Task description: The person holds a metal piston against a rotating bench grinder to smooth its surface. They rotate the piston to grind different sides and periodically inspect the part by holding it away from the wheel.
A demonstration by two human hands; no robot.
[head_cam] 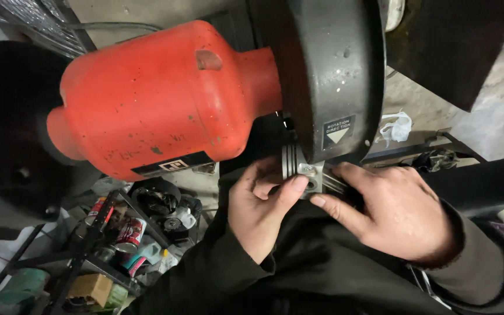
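A red motor housing (158, 99) joins a black round machine casing (333, 70) at the top of the head view. Beneath the casing sits a small silver ribbed metal part (304, 169) with a bolt hole. My left hand (261, 204) pinches that part, thumb on its face and fingers curled behind it. My right hand (392, 213) rests against the same part from the right, its fingers laid over the metal bars beside it. Both arms wear dark sleeves.
A black metal rack (88, 245) at lower left holds cans, bottles and a cardboard box. A large dark round disc (13, 128) fills the left edge. A crumpled white bag (395, 125) lies on the concrete floor at right, near a dark frame bar (415, 150).
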